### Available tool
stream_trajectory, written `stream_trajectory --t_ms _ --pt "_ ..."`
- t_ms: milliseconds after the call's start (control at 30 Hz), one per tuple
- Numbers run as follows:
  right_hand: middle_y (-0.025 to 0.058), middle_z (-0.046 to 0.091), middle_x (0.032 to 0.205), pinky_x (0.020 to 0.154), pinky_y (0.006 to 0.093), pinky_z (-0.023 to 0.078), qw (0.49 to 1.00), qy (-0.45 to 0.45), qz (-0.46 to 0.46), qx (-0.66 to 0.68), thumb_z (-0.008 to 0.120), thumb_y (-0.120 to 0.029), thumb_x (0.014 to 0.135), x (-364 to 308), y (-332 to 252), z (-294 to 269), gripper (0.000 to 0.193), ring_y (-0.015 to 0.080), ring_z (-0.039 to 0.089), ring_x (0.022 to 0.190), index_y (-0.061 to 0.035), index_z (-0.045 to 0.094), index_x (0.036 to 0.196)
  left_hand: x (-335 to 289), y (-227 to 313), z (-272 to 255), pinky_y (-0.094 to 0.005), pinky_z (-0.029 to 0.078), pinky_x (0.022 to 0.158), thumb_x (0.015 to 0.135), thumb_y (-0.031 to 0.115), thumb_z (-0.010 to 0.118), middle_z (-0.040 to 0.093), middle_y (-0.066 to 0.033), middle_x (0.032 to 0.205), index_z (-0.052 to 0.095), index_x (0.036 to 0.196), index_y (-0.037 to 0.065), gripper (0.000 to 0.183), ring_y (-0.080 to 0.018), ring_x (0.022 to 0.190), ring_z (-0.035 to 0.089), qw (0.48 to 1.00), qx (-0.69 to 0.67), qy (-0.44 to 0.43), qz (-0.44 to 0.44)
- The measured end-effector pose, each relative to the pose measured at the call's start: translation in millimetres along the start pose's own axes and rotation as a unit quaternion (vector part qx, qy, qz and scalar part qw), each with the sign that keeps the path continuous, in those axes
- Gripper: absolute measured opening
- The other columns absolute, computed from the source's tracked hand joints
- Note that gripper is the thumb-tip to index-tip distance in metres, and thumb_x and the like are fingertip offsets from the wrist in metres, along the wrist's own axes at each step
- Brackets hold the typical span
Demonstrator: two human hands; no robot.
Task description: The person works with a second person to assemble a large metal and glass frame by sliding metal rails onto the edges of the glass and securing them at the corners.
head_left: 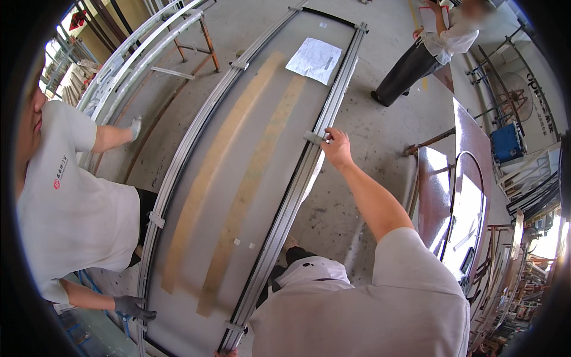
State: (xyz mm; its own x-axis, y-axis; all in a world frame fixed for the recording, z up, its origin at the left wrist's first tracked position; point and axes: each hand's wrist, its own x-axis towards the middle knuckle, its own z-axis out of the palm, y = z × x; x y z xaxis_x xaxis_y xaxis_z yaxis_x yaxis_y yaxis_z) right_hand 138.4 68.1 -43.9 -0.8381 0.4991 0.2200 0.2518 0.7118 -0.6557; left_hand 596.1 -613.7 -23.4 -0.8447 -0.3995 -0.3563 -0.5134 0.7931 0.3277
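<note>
Along the right-hand rail of a long framed panel, the person's right hand pinches the outer end of a grey clip, a grip probably chosen because that end is easiest to reach. Similar clips sit across the rails, presumably keeping the profiles together. Only a sliver of the left hand shows at the panel's near end; I can't tell its grip. Opposite, a co-worker's dark-gloved hand rests over the left-hand rail, perhaps steadying it.
</note>
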Motion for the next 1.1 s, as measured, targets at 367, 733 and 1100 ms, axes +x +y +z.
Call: stream_trajectory --t_ms 367,733,1100 --pt "0.0145 0.054 0.101 0.091 0.0381 0.039 0.926 -0.173 -0.138 -0.307 0.051 -0.018 0.082 13 -5 13 0.022 0.0307 0.048 0.101 -0.0034 0.057 0.097 10 -21 -10 -0.0501 0.035 0.098 0.086 0.021 0.053 0.054 -0.0267 0.118 0.049 0.127 -0.001 0.046 -0.0463 0.102 0.05 0.96 0.081 -0.033 0.266" --pt "0.0161 0.052 0.104 0.088 0.0433 0.043 0.964 -0.107 -0.035 -0.239 0.05 -0.005 0.076 22 -28 12 0.022 0.0367 0.048 0.1 -0.0007 0.056 0.097 110 102 35 -0.0522 0.035 0.098 0.085 0.026 0.054 0.056 -0.0234 0.117 0.052 0.123 0.002 0.044 -0.043 0.103 0.051 0.983 0.04 -0.047 0.171" --pt "0.0144 0.051 0.112 0.091 0.0407 0.044 0.955 -0.089 0.003 -0.282 0.053 -0.008 0.079 99 8 7 0.024 0.0343 0.049 0.104 -0.001 0.058 0.102 155 143 61 -0.0543 0.036 0.098 0.084 0.031 0.054 0.057 -0.0196 0.115 0.055 0.118 0.005 0.043 -0.0389 0.104 0.053 0.988 -0.023 -0.078 0.128"
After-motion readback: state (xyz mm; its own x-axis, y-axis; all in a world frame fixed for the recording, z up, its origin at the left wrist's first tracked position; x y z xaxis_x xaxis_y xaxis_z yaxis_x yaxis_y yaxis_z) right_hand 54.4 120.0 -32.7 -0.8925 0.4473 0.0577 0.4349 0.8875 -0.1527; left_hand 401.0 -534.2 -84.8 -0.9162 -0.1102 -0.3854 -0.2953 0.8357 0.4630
